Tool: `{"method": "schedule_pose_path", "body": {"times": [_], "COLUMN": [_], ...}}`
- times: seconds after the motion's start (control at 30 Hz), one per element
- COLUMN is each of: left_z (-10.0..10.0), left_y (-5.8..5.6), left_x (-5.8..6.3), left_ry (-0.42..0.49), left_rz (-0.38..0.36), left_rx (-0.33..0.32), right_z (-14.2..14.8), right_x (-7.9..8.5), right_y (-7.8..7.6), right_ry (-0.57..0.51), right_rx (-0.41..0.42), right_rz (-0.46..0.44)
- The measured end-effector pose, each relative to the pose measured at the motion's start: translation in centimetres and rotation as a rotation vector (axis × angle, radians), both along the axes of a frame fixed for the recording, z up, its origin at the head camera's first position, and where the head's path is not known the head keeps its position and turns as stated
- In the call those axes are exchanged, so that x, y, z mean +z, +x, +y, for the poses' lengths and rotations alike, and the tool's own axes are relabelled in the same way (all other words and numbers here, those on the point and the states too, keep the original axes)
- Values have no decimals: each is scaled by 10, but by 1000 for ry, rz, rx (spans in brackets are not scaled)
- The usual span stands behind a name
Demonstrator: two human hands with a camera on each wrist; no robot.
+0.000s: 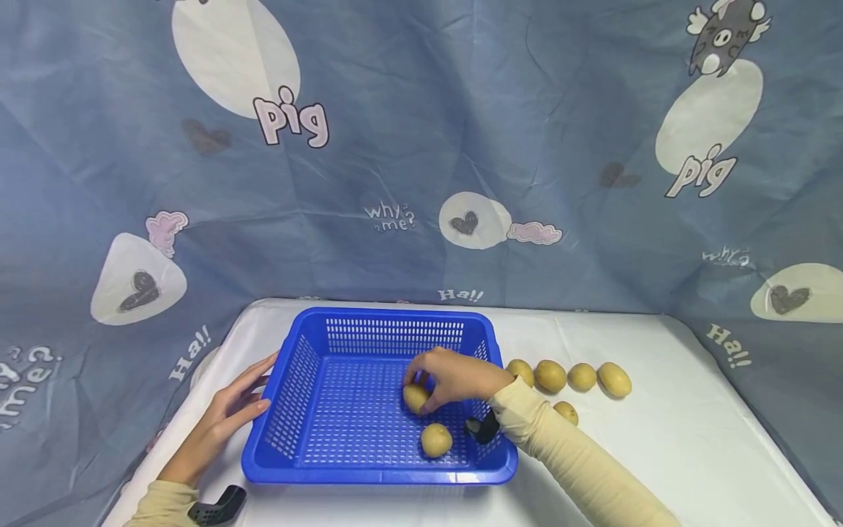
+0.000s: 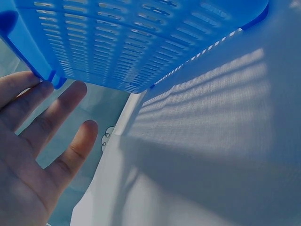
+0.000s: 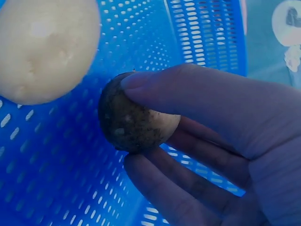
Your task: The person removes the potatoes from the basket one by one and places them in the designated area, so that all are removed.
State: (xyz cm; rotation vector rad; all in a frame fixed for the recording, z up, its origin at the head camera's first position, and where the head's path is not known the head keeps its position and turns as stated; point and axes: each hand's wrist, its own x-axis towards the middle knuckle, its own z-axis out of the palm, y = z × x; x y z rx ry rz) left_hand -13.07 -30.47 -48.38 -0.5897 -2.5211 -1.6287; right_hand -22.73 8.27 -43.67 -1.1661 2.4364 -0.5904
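Observation:
A blue plastic basket [image 1: 378, 476] with slotted walls stands on the white table. Inside it, my right hand [image 1: 454, 377] pinches a potato [image 1: 415, 399] between thumb and fingers. The right wrist view shows that potato [image 3: 134, 120] in shadow, with the thumb on top of it. A second potato [image 1: 436, 440] lies on the basket floor nearer the front wall. My left hand [image 1: 227, 410] is at the basket's left side, its fingers extended. From the left wrist, fingertips [image 2: 46, 87] show right at the rim, the palm holding nothing.
To the right of the basket, several potatoes [image 1: 582, 377] lie in a row on the white-covered table [image 1: 691, 439], with one more potato [image 1: 566, 412] in front of them, partly behind my right sleeve. A blue printed curtain [image 1: 395, 146] hangs behind the table and down its sides.

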Motion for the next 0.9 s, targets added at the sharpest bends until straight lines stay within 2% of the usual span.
{"method": "schedule_pose_path", "body": {"times": [0.47,0.6,0.9], "left_z": [0,0,1], "left_y": [1,1,-1], "left_x": [0,0,-1], "left_ry": [18,25,41], "left_rz": [-1,-9,29], "left_rx": [-12,-14,-30], "right_z": [6,7,12], "right_x": [7,9,15], "right_y": [1,1,5], "right_ry": [-107,-159,-299], "right_rx": [-30,-41,-71], "right_rz": [-16,-38,-88]}}
